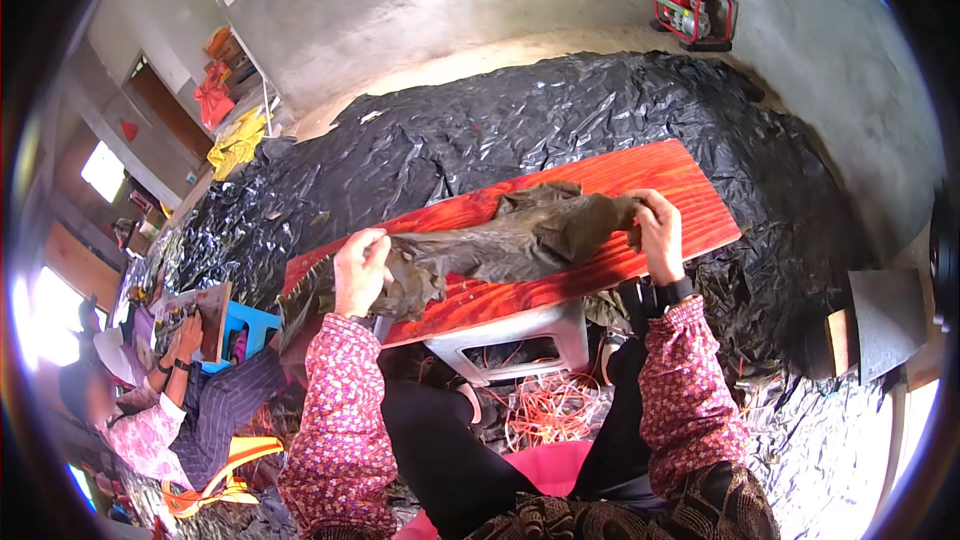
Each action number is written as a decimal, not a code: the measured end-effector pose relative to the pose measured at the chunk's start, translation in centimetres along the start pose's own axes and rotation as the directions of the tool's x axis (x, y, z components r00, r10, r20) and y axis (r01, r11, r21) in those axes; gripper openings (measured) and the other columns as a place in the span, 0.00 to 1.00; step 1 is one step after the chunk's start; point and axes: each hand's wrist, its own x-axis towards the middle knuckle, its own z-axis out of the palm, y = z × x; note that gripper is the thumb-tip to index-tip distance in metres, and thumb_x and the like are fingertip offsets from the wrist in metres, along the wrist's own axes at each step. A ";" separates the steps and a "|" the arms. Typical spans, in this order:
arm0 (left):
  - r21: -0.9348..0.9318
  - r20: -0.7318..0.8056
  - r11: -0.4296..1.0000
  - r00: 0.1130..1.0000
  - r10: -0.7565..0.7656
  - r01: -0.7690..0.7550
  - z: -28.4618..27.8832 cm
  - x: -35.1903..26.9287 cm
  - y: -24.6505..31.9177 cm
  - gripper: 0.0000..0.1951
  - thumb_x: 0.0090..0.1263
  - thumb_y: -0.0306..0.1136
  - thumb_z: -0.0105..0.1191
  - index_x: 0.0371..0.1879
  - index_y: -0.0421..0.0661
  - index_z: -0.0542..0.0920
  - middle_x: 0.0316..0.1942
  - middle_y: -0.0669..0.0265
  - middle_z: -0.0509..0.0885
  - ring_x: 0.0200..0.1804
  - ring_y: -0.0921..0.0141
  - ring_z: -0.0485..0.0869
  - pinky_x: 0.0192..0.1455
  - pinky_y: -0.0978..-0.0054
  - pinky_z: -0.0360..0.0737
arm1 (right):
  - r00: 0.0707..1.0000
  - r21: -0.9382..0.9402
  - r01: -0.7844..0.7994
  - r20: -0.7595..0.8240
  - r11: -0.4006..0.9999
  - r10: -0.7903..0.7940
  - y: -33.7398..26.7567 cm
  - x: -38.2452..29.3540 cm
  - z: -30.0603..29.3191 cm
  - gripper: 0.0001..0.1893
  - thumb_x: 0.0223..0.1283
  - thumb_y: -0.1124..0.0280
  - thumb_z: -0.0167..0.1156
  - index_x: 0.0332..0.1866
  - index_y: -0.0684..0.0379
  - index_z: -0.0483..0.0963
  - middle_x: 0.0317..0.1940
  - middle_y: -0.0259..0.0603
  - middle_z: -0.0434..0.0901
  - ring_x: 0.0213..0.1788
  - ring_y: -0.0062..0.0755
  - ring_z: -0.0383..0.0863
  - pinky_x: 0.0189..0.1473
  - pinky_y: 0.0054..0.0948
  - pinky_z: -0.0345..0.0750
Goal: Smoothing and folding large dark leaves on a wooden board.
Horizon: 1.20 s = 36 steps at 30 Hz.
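A red wood-grain board lies before me at a slant across a pale plastic stool. A long, crumpled brown-green leaf is stretched along it. My left hand pinches the leaf's left end between thumb and fingers. At the other end, my right hand grips its gathered tip near the board's right part. More dark leaf material hangs over the board's left end, beside my left hand. A folded flap of leaf lies behind the stretched one.
Black plastic sheeting covers a broad heap or floor area beyond the board. Tangled red strings lie below the stool. At left, a co-worker sits at another board on a blue stool. A red-framed generator stands by the wall.
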 end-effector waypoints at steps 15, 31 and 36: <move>0.001 -0.044 0.937 0.936 -0.350 0.350 -1.5 3.8 -2.4 0.18 0.71 0.48 0.56 0.37 0.43 0.78 0.23 0.70 0.78 0.17 0.76 0.78 0.13 0.79 0.69 | 0.909 -0.889 0.187 -0.004 0.417 -0.417 -1.7 3.7 0.4 0.15 0.56 0.69 0.62 0.48 0.61 0.74 0.34 0.57 0.82 0.40 0.61 0.81 0.42 0.48 0.77; 0.705 -0.141 0.687 0.984 -0.107 0.176 -6.2 -5.2 -9.6 0.14 0.58 0.34 0.65 0.43 0.46 0.82 0.43 0.53 0.81 0.51 0.51 0.78 0.54 0.56 0.75 | 0.702 -0.553 0.699 0.653 0.453 -0.284 0.0 -3.6 4.7 0.09 0.46 0.74 0.62 0.35 0.56 0.77 0.35 0.37 0.75 0.43 0.43 0.76 0.49 0.38 0.72; 0.725 -0.182 0.663 0.981 -0.074 0.185 -7.8 -6.6 -11.2 0.18 0.56 0.30 0.65 0.47 0.48 0.79 0.48 0.56 0.80 0.52 0.51 0.77 0.55 0.56 0.75 | 0.703 -0.554 0.697 0.655 0.456 -0.278 0.0 -3.2 5.0 0.04 0.48 0.74 0.61 0.30 0.56 0.75 0.33 0.36 0.74 0.42 0.41 0.76 0.46 0.35 0.73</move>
